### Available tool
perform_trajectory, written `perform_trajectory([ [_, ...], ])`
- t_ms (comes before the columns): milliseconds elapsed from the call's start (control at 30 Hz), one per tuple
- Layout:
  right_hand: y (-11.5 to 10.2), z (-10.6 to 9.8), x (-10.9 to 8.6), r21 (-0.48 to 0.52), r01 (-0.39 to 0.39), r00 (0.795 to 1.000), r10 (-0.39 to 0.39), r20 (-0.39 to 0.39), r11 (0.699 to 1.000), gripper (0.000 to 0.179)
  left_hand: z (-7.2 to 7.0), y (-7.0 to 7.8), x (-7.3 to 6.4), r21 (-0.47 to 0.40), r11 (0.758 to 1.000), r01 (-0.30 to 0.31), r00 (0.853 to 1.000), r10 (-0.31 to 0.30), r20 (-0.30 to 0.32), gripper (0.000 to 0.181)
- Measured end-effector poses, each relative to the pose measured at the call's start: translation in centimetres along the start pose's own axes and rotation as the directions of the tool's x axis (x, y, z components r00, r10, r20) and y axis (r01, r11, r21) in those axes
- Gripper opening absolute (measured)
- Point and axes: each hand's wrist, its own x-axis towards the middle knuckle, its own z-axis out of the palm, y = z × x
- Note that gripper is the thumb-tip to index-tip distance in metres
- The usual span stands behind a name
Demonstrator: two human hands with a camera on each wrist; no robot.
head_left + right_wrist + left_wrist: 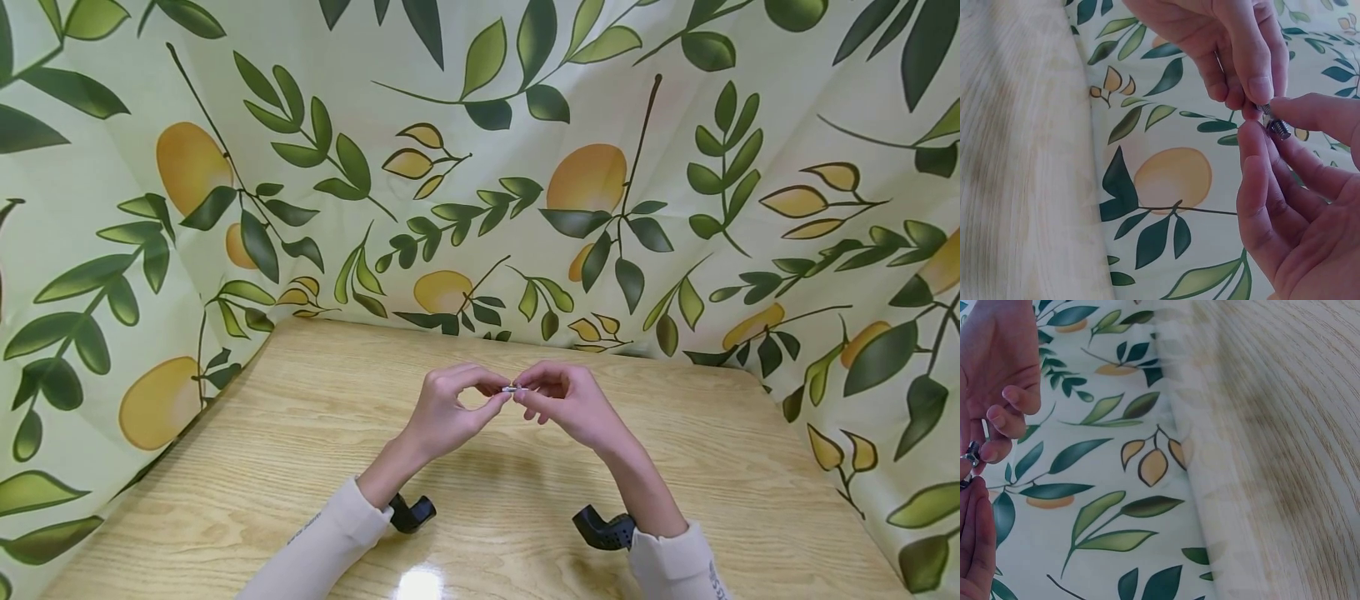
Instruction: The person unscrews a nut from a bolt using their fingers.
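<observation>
Both hands meet above the table, fingertips close together around a small silvery metal piece (pixel 510 389). My left hand (pixel 456 408) pinches it from the left between thumb and index finger. From the right, my right hand (pixel 570 404) pinches at the same spot, its other fingers loosely bent. In the right wrist view a threaded, bolt-like end (pixel 1280 129) sticks out by the right fingertips. A knobby metal part (pixel 972 453) shows between the fingers in the left wrist view. Fingertips hide the rest, and I cannot tell whether it is one piece or two.
A light wood-grain table (pixel 315 400) lies under the hands. Behind it and at both sides hangs a cloth (pixel 495 167) printed with leaves and orange fruit. Black wrist mounts (pixel 603 529) sit at both cuffs. Glare brightens the table's near edge.
</observation>
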Motion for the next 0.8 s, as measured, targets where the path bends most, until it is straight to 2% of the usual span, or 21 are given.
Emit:
perform_trajectory([
  [200,-0.06,0.03,-0.12,0.018,-0.027,1.0,0.027,-0.005,0.999,0.024,0.08,-0.14,-0.02,0.007,1.0,-0.011,1.0,0.011,-0.001,0.013],
  [400,-0.01,-0.01,-0.04,-0.011,-0.025,1.0,0.025,0.007,1.0,0.021,-0.02,-0.04,0.0,0.007,1.0,-0.002,1.0,0.002,-0.003,0.013],
  [800,-0.14,0.2,-0.08,-0.015,-0.027,0.998,0.026,-0.049,1.0,0.023,-0.08,-0.05,0.04,0.023,0.999,0.022,0.999,-0.022,0.036,0.013],
])
